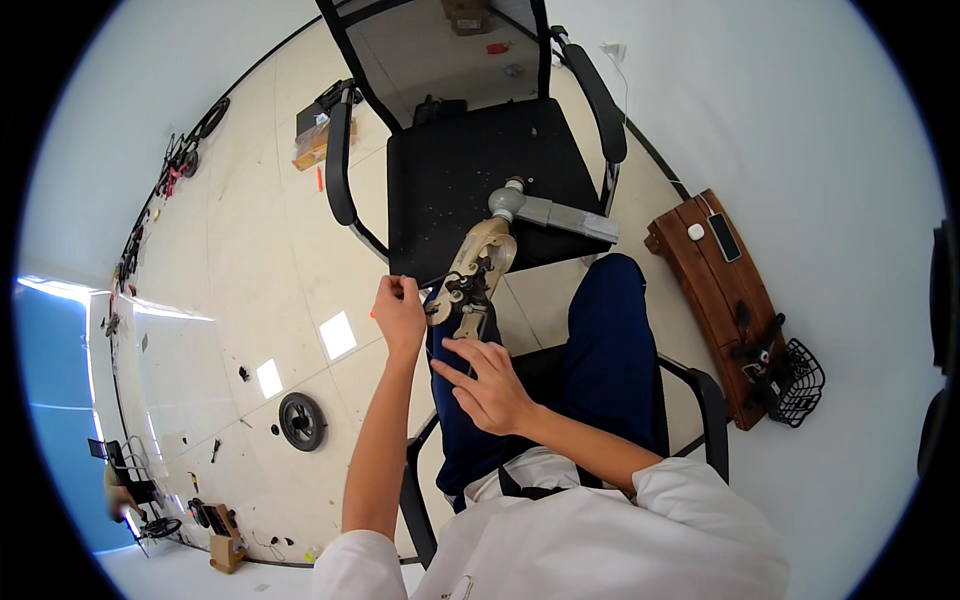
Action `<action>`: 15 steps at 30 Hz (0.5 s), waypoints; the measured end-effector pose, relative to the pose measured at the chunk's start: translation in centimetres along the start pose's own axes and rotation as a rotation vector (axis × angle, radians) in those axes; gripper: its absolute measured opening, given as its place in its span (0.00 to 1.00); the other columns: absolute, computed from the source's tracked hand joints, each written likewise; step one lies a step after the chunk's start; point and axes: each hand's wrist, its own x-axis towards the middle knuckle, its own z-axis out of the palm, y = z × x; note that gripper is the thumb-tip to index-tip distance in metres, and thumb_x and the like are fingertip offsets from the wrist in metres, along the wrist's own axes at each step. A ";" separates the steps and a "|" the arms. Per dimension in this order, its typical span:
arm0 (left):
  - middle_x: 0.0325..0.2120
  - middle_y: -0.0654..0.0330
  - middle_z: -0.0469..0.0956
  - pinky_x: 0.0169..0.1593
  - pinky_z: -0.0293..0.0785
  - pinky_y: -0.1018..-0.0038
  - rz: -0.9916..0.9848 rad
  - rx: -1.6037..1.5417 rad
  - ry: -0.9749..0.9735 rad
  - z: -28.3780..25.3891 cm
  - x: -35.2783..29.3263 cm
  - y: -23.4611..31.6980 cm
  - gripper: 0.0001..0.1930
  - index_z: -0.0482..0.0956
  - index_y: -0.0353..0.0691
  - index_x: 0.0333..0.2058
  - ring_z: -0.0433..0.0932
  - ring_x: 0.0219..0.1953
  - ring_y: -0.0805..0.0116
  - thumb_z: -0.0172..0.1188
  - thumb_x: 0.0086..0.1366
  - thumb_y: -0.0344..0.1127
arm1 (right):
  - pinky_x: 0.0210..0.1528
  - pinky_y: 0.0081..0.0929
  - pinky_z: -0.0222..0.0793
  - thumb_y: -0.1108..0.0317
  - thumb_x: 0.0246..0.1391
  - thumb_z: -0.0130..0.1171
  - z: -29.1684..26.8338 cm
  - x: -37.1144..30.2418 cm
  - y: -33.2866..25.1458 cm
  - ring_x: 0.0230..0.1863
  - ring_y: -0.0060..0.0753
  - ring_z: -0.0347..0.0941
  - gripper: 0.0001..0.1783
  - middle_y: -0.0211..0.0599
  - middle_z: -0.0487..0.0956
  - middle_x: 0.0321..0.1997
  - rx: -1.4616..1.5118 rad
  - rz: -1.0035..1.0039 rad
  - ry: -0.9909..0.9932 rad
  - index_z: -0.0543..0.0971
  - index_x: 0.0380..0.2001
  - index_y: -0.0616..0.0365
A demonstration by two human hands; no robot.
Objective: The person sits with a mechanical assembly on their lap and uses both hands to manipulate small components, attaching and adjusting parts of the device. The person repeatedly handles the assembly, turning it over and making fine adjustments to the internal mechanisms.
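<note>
An opened-up tan device with dark metal parts inside lies from the black chair seat down toward my left knee. At its far end are a grey rounded cap and a long grey bar pointing right. My left hand is closed just left of the device's near end, its fingers pinched together. A small orange bit shows at that hand's edge; what the fingers hold is hidden. My right hand hovers over my left thigh below the device's near end, fingers spread, holding nothing visible.
A brown wooden bench on the right carries a phone, a white case and a black wire basket. On the floor to the left lie a black wheel and an open cardboard box. Another person sits far left.
</note>
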 end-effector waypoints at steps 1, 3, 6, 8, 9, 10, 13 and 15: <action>0.20 0.52 0.77 0.31 0.71 0.68 -0.030 0.007 0.016 -0.2 0.0 -0.5 0.14 0.75 0.29 0.29 0.75 0.23 0.66 0.54 0.65 0.37 | 0.65 0.42 0.52 0.66 0.55 0.54 0.1 0.1 0.0 0.62 0.51 0.61 0.26 0.50 0.65 0.64 -0.023 0.009 0.000 0.74 0.58 0.55; 0.20 0.53 0.78 0.32 0.71 0.69 -0.059 0.012 0.010 -0.4 0.1 -1.1 0.15 0.76 0.29 0.29 0.75 0.24 0.67 0.54 0.65 0.38 | 0.66 0.42 0.53 0.64 0.50 0.62 0.0 -0.7 0.7 0.63 0.52 0.60 0.34 0.52 0.63 0.65 -0.009 0.097 0.107 0.68 0.61 0.58; 0.21 0.53 0.79 0.32 0.71 0.69 -0.111 0.000 0.012 -0.5 -0.1 -1.7 0.15 0.77 0.28 0.31 0.76 0.24 0.67 0.54 0.66 0.39 | 0.61 0.41 0.62 0.65 0.41 0.72 0.4 -2.2 2.5 0.61 0.52 0.63 0.43 0.54 0.61 0.65 0.089 0.276 0.275 0.64 0.61 0.60; 0.22 0.53 0.80 0.32 0.70 0.70 -0.128 0.013 0.055 -0.8 -0.1 -2.2 0.15 0.77 0.28 0.33 0.76 0.24 0.68 0.54 0.66 0.39 | 0.44 0.31 0.73 0.69 0.48 0.69 0.0 -3.1 4.4 0.43 0.41 0.76 0.28 0.47 0.76 0.48 0.279 0.376 0.197 0.73 0.52 0.62; 0.23 0.53 0.80 0.32 0.70 0.70 -0.142 0.025 0.050 -1.0 -0.1 -2.4 0.15 0.77 0.28 0.33 0.76 0.24 0.69 0.54 0.66 0.39 | 0.38 0.27 0.75 0.70 0.50 0.68 0.1 -3.3 4.9 0.35 0.37 0.79 0.21 0.44 0.80 0.41 0.371 0.441 0.143 0.76 0.48 0.64; 0.23 0.53 0.80 0.32 0.70 0.70 -0.155 0.036 0.045 -1.1 0.0 -2.6 0.16 0.77 0.29 0.34 0.76 0.25 0.69 0.54 0.66 0.40 | 0.33 0.25 0.75 0.72 0.55 0.65 0.3 -3.2 5.5 0.28 0.33 0.80 0.11 0.41 0.82 0.29 0.297 0.406 0.238 0.80 0.40 0.65; 0.24 0.52 0.81 0.33 0.70 0.71 -0.189 0.046 0.007 -1.6 -0.1 -1.6 0.16 0.77 0.29 0.34 0.76 0.25 0.70 0.54 0.67 0.40 | 0.34 0.25 0.75 0.71 0.56 0.64 -0.5 -2.8 7.4 0.30 0.34 0.81 0.10 0.45 0.83 0.29 0.351 0.516 0.149 0.80 0.39 0.67; 0.24 0.52 0.81 0.33 0.70 0.71 -0.198 0.048 -0.018 -1.8 0.0 -1.3 0.16 0.77 0.29 0.34 0.76 0.25 0.71 0.54 0.68 0.40 | 0.34 0.25 0.75 0.71 0.56 0.63 -0.9 -2.6 8.3 0.28 0.34 0.81 0.11 0.44 0.82 0.28 0.320 0.517 0.136 0.80 0.40 0.66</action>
